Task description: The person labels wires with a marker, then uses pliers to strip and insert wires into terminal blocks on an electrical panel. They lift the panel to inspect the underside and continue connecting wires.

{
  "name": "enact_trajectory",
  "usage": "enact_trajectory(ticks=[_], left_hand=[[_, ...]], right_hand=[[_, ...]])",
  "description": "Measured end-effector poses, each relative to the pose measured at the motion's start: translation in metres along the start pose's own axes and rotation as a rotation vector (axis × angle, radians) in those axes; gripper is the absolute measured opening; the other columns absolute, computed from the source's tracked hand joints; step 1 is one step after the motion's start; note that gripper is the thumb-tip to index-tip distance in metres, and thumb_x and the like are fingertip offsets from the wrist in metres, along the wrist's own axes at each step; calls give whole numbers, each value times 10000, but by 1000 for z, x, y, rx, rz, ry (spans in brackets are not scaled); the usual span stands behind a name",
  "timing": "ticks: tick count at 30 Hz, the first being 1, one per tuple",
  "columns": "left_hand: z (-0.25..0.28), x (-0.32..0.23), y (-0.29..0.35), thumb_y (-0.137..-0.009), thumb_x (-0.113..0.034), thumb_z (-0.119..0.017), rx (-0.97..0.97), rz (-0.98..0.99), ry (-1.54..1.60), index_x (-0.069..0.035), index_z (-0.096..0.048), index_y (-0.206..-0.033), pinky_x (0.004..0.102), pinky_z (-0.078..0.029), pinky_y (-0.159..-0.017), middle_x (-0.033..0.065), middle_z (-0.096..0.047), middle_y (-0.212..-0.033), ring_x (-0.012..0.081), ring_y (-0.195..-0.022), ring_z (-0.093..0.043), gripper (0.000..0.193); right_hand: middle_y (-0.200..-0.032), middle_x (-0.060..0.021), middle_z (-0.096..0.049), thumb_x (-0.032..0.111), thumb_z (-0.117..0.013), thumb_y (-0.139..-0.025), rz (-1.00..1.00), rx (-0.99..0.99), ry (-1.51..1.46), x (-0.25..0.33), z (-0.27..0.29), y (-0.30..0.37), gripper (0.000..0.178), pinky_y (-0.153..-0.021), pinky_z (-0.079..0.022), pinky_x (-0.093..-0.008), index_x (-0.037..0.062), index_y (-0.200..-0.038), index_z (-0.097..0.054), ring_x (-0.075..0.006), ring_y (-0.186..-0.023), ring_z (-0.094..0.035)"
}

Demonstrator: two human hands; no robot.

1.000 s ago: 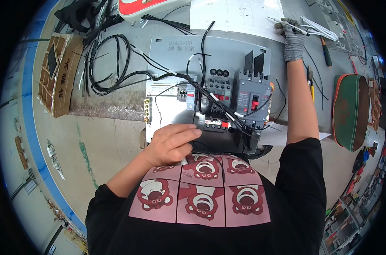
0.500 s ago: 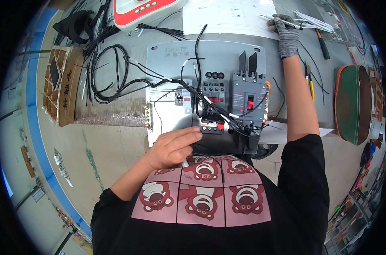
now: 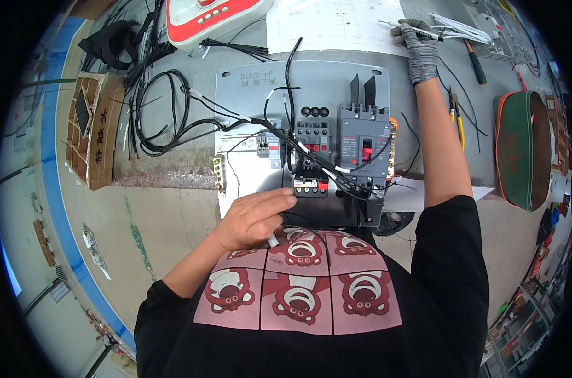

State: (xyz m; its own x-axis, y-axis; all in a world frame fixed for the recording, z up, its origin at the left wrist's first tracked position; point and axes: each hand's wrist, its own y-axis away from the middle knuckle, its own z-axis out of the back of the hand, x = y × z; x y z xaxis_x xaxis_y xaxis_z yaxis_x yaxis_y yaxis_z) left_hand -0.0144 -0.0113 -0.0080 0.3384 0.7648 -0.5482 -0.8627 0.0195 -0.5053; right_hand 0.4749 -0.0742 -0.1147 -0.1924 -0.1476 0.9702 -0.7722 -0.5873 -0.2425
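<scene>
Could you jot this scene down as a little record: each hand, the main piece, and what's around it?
Left hand: bare, over the near edge of the grey metal panel; grip unclear
Right hand: grey knit glove, holding a slim white-and-black pen-like tool
On panel: grey block-shaped breaker with red lever; black wires across
Beyond panel: white paper sheet
Left of panel: brown divided box
Right of panel: yellow-handled pliers, green case with orange trim

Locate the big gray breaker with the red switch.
In the head view, the breaker sits on the right side of the gray panel, just right of the smaller black device and left of the right forearm.
</scene>
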Motion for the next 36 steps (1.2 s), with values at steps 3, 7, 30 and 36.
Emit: enact_trajectory(ticks=[3, 7, 30, 36], left_hand=[[-1, 0, 0, -660, 45, -650, -10, 8, 4, -38, -468, -839, 341, -589, -708, 140, -624, -1099, 320, -962, -673, 268], [0, -1, -2, -660, 54, -647, -30, 4, 15, -35, -472, -842, 341, -590, -705, 135, -628, -1092, 318, -948, -678, 267], [2, 0, -3, -673, 36, -657, -36, 0, 35, -39, -484, -830, 360, -587, -727, 132, -644, -1076, 327, -943, -676, 246], [1, 0, -2, -679, 35, -658, -35, 5, 19, -44, -481, -827, 353, -587, -727, 127, -646, -1075, 317, -945, -677, 244]], right_hand=[[-786, -97, -687, 113, -633, -904, 14, 0, 8, 3, -2, 2, 136, -623, -505, -227, 4, -985, -635, -107, -632, -619], [-784, -95, -687, 114, -636, -901, 17, -14, 20, 7, -5, 5, 130, -625, -503, -224, 8, -976, -638, -105, -634, -619], [-784, -116, -682, 89, -619, -911, -12, -20, -36, 8, -6, 4, 125, -606, -513, -222, -5, -993, -636, -123, -655, -628], [-777, -116, -680, 81, -620, -908, -45, -30, -27, 7, -5, 3, 119, -598, -511, -222, -5, -987, -637, -120, -634, -621]])
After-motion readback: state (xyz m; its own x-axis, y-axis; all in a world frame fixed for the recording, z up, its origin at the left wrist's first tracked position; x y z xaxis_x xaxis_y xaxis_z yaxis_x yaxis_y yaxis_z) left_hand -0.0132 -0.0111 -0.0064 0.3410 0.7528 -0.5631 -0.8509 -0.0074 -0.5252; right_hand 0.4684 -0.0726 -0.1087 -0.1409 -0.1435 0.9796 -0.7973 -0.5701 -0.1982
